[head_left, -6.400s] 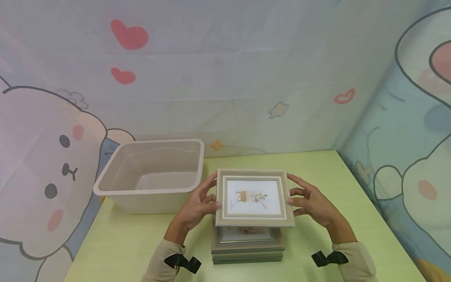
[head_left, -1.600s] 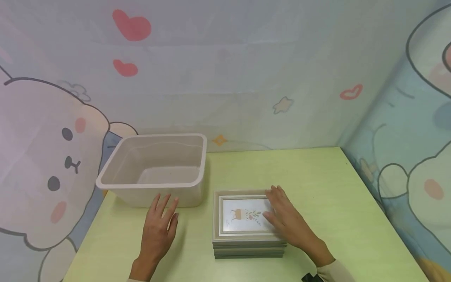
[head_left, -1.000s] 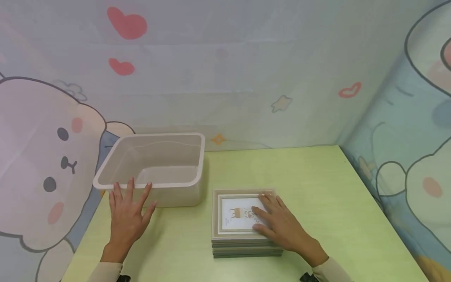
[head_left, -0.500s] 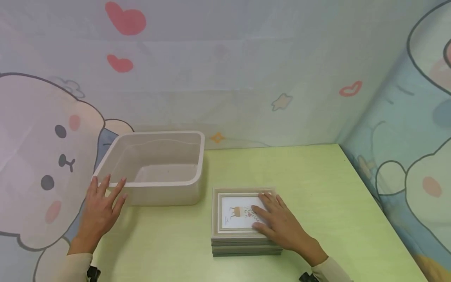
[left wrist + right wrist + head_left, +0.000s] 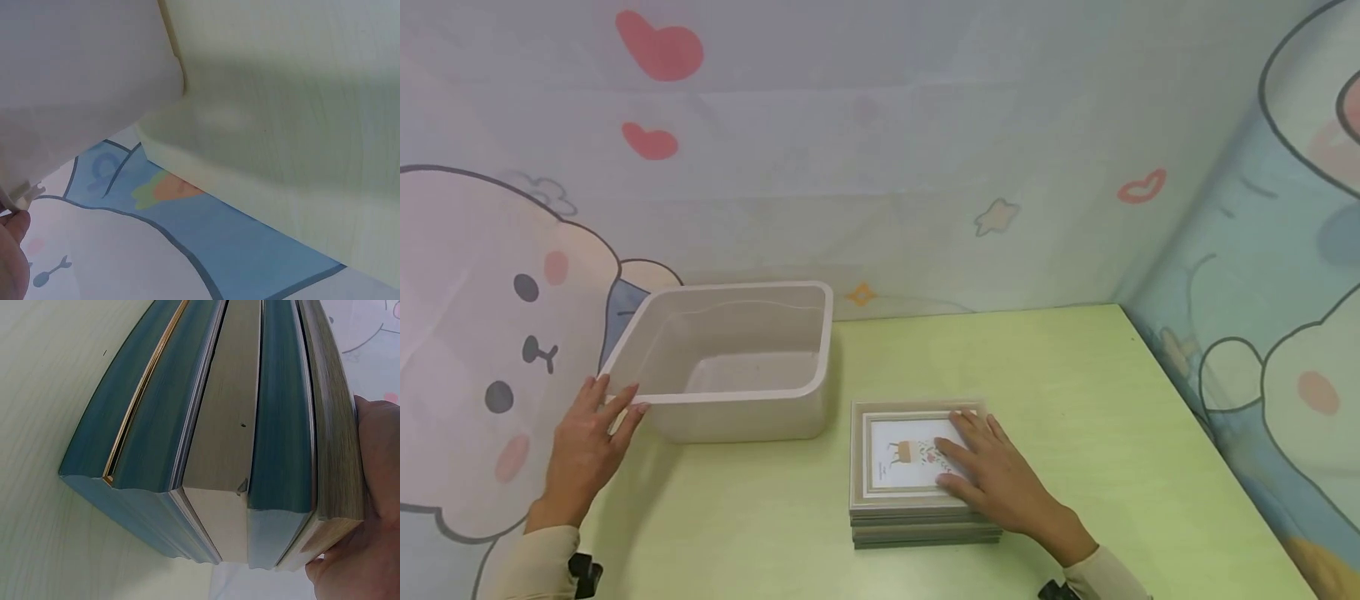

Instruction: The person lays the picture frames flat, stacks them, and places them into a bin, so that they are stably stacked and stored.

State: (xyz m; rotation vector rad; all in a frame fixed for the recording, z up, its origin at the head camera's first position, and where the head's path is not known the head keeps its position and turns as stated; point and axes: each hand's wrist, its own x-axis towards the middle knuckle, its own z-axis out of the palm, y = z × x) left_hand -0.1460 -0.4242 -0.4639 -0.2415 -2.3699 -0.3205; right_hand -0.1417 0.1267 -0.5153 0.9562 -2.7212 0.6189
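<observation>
At the left of the head view, my left hand [image 5: 580, 450] holds the front left corner of a beige plastic bin [image 5: 737, 418] by its rim. The left wrist view shows its thumb [image 5: 12, 262] against that rim. Nothing lies inside the bin. A stack of picture frames [image 5: 925, 534] stands near the middle of the table, the top picture frame [image 5: 895, 498] lying face up with a plant print. On its right part rests my right hand [image 5: 1003, 483], fingers spread flat. The right wrist view shows the stacked frames [image 5: 225, 419] edge-on in green and beige.
A light green table [image 5: 1060, 392] bears everything. Behind it and along the sides hangs a cartoon-printed cloth [image 5: 880, 167]. The bin stands at the table's far left, near the back cloth, with a gap between it and the stack.
Both hands first held the top frame above the stack; it now lies on it. My left hand has moved left to the bin's corner and taken its rim. My right hand settled on the frame.
</observation>
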